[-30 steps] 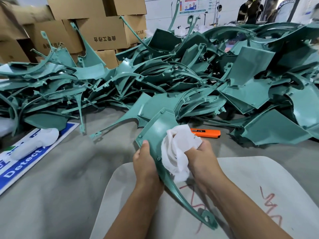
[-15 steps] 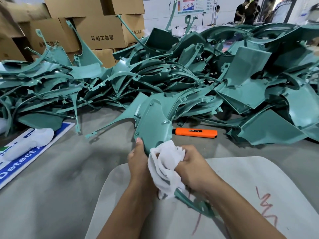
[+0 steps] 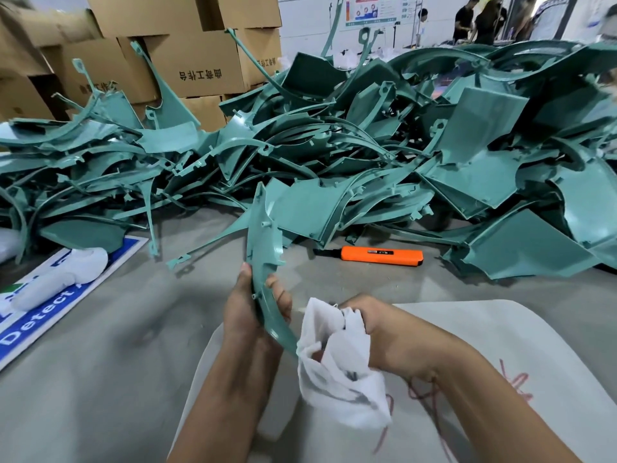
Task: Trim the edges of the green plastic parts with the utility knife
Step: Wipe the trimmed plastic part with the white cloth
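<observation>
The left hand (image 3: 255, 312) is wrapped around a curved green plastic part (image 3: 265, 252), thumb on its left edge and fingers curled over the right, so the part stands nearly upright with its wide end toward the far pile. The right hand (image 3: 377, 332) is clenched on a bunched white cloth (image 3: 334, 365), which covers the near end of the part; how that end lies under the cloth cannot be told.

Both forearms rest above a pale board (image 3: 500, 345) marked with red scribbles (not legible). The orange utility knife (image 3: 380, 254) lies flat on the grey table (image 3: 100, 362), just beyond the hands and to the right, apart from both, its dark tip pointing left. Its small black label is too small to read.

Behind it a heap of green parts (image 3: 367, 155) fills the far side from left to right. At the near left lies a blue-and-white sign (image 3: 40, 315) reading "Detect", with a white object (image 3: 63, 279) on it. Cardboard boxes (image 3: 200, 61) at the far left carry printed Chinese characters, upside down. A wall poster (image 3: 374, 10) at the back is unreadable.
</observation>
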### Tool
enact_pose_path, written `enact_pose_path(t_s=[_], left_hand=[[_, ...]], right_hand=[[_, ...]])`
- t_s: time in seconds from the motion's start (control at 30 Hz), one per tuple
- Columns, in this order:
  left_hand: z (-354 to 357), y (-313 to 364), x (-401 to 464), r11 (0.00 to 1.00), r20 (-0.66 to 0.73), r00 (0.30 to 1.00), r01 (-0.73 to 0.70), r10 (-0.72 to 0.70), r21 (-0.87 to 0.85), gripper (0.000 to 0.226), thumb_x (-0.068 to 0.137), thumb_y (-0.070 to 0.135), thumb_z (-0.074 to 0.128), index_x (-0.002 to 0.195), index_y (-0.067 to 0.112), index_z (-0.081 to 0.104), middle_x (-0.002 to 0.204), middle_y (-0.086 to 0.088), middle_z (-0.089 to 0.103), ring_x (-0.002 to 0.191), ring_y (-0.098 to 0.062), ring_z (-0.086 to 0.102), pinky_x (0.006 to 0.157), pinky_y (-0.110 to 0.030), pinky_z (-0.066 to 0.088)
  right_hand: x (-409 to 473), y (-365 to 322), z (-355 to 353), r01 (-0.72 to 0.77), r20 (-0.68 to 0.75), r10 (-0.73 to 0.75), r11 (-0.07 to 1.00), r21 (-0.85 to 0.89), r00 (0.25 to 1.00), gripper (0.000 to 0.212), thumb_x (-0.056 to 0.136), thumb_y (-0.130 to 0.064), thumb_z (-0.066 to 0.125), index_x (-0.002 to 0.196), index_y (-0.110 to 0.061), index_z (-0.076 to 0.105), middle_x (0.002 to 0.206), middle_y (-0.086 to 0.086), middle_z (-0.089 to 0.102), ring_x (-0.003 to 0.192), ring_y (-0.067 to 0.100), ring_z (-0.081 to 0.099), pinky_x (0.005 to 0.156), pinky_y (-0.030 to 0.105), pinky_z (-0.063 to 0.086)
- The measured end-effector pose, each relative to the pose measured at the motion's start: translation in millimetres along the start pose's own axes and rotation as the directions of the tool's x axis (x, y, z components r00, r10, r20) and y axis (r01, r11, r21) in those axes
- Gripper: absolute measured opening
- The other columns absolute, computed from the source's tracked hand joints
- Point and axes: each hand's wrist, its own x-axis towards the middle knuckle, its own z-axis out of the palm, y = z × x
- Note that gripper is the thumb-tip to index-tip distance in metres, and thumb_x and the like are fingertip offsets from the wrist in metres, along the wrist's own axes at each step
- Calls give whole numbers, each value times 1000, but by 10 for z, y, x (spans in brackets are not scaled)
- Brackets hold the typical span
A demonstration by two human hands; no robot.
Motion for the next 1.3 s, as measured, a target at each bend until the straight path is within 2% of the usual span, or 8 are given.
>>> enact_pose_path(t_s=[0.13,0.2,0.43,0.57,0.7,0.93,1.2,1.3], left_hand=[[0,-17,-96,988,176,979,79,-102,132,61,109,42,33,62,11,58,50,2,51,39,-12,48,40,-20,42],[19,-107,-161,937,147,988,-4,-51,350,64,106,52,38,92,0,72,81,-15,72,70,-25,69,68,-32,58],[122,-199,-110,798,16,964,-227,264,558,52,107,36,46,133,-8,57,133,-29,61,126,-44,58,109,-53,45],[43,-167,-57,959,-106,982,-125,156,255,42,106,40,49,105,2,65,81,-14,71,74,-24,71,71,-30,58],[-14,2,13,997,-24,997,-76,76,-5,44,108,43,39,76,15,45,49,3,38,36,-10,35,36,-19,31],[18,70,-71,999,96,995,12,-9,-32,44,110,37,35,70,18,39,45,5,34,32,-9,29,31,-18,25],[-22,56,-100,990,163,979,129,-120,-49,47,109,30,30,65,18,38,45,5,31,31,-8,28,31,-17,22],[-132,161,-80,975,287,940,212,-186,-60,29,93,15,36,64,17,41,44,5,32,33,-7,19,29,-19,21]], right_hand=[[29,1,-39,72,-228,-19,971,228,974,18,85,-18,68,68,-13,72,65,2,64,59,12,55,55,26,43],[66,14,9,117,-275,-35,951,286,961,38,96,-9,64,61,-22,71,60,-8,62,53,4,53,53,18,42],[176,34,183,190,-264,-138,965,182,955,16,90,0,56,77,8,60,71,5,54,68,16,46,64,37,37],[179,63,195,95,-160,-66,979,180,985,18,88,-6,56,73,3,59,69,6,51,66,18,45,63,35,37],[116,33,131,38,29,-40,997,68,999,28,81,-10,54,55,-20,56,62,-2,43,63,18,37,61,37,32],[20,3,-58,19,207,-17,1000,-7,978,70,86,18,55,51,-42,63,59,-21,51,59,0,43,58,17,39],[-67,14,-198,55,224,-50,998,-17,973,41,80,5,57,63,-32,60,66,-19,54,62,3,43,59,21,37],[-98,-49,-223,63,-61,-50,970,235,997,10,68,-19,66,65,-24,74,67,-8,65,61,9,54,55,22,44]])
